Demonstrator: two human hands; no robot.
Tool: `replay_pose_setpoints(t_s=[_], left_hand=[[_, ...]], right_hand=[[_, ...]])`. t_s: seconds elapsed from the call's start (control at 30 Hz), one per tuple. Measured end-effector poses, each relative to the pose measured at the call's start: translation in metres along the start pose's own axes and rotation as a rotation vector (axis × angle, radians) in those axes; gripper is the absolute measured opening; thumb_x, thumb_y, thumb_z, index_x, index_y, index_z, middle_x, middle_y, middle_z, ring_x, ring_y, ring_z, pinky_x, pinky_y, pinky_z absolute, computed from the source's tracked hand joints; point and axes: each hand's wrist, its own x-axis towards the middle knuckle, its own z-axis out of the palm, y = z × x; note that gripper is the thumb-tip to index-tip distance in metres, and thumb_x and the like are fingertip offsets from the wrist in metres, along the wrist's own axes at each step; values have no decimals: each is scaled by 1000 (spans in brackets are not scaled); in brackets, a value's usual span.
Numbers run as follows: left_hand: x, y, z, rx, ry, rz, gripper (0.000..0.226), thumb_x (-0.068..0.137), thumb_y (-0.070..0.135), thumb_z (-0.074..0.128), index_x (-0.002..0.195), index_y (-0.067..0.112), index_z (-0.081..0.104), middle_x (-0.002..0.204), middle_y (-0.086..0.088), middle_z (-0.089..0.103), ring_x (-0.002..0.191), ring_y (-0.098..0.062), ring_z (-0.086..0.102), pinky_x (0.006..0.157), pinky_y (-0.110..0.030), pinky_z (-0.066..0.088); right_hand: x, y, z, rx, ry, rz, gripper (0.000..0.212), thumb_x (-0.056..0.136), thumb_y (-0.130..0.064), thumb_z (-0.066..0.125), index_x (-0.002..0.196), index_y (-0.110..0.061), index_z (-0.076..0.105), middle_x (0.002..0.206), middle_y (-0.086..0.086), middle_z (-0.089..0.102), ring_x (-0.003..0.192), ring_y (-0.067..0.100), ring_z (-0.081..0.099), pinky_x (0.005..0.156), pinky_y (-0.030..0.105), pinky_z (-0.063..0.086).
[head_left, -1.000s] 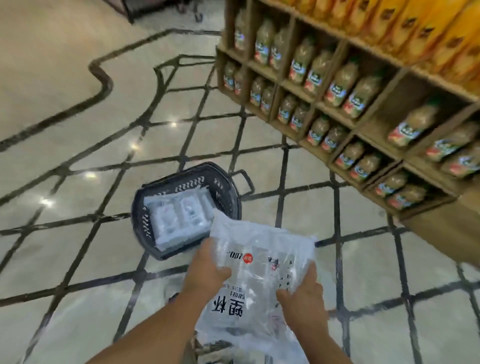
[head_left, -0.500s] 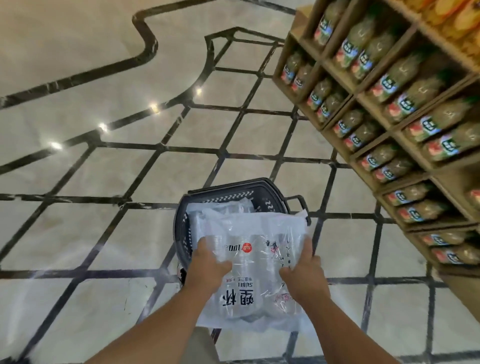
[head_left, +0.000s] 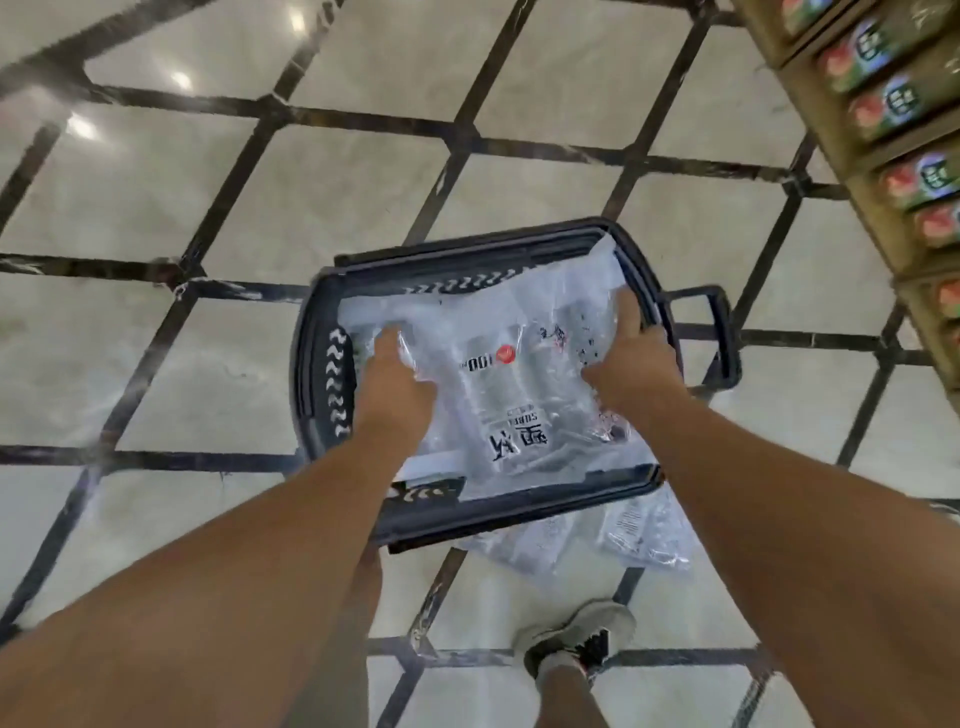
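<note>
While both hands hold the clear plastic pack of cups (head_left: 511, 395), it lies low inside the black shopping basket (head_left: 317, 374), filling most of the opening. The left hand (head_left: 395, 384) grips the pack's left edge, fingers curled into the crinkled film. The right hand (head_left: 631, 358) clasps the far right corner, its fingers bent over the film just beside the basket's right rim. The pack lies flat with its print facing up: a red round mark near the middle and large black characters toward the near end. At the far left a paler layer of packaging (head_left: 374, 312) shows beneath it, though what it is cannot be told.

The basket stands on a pale tiled floor (head_left: 156, 364) crossed by dark diagonal bands, and its handle (head_left: 722, 332) sticks out to the right. Another clear pack (head_left: 623, 535) lies on the floor, touching the basket's near right corner and partly tucked under it. Nearer still, a grey shoe (head_left: 576, 636) stands on the tiles. At the far right, a wooden shelf unit (head_left: 872, 228) holds rows of green-labelled bottles (head_left: 893, 101), well apart from the basket.
</note>
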Motion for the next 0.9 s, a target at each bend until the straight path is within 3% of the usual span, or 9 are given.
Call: replay_pose_setpoints(t_s=[0.07,0.13,0.23,0.37,0.6,0.67,0.73,0.8,0.9], left_hand=[[15,-7,28,51,-17,11,93,84,38,73,156,20,15,137,-11,50,103,-24,60,65,-27,53],[19,-12,54,-1,28,-30,99,79,53,74,152,20,16,146,-12,39,120,-29,50,84,-37,51],[22,-17,83,-215,92,-94,90,75,50,75,142,22,22,133,-10,48,108,-28,56,77,-34,49],[25,-17,90,-219,128,-68,79,76,45,74,134,21,25,121,-5,49,96,-24,58,58,-22,40],[24,-6,76,-98,68,-96,92,76,47,74,141,23,14,123,-10,52,87,-23,59,63,-32,47],[22,1,69,5,71,-42,106,75,44,78,150,31,4,144,-10,38,113,-31,54,81,-42,51],[22,10,60,241,92,63,119,76,43,80,153,40,-11,162,-7,7,143,-33,26,101,-50,40],[22,17,52,489,129,195,126,75,49,79,149,44,-22,164,-7,-15,150,-33,2,110,-54,30],[26,20,46,681,191,374,128,74,54,79,147,45,-26,163,-12,-21,150,-38,-5,114,-62,20]], right_hand=[[27,12,22,70,-27,-10,103,88,-31,71,155,-35,-8,144,27,39,95,39,62,62,36,52],[41,22,40,126,-27,-20,103,89,-31,68,155,-38,-10,142,23,42,90,33,60,53,31,44],[54,30,54,187,-12,-50,98,90,-31,62,157,-36,-9,141,20,42,96,33,57,60,32,44],[61,36,60,232,15,-68,94,89,-30,60,158,-32,-4,138,22,43,105,36,57,73,38,47],[53,41,57,243,3,-81,93,91,-24,59,159,-31,-4,150,18,33,114,33,53,76,39,44],[50,39,55,196,8,-84,95,91,-24,60,160,-29,-6,154,18,29,112,33,55,75,40,46],[49,36,54,119,18,-99,95,91,-26,59,160,-25,-7,154,19,28,107,32,56,71,39,45],[46,34,52,29,17,-107,95,92,-29,58,159,-23,-8,154,19,28,107,34,56,68,39,44],[40,33,47,-108,142,-198,94,89,-28,64,159,-22,1,147,17,34,121,35,48,82,45,48]])
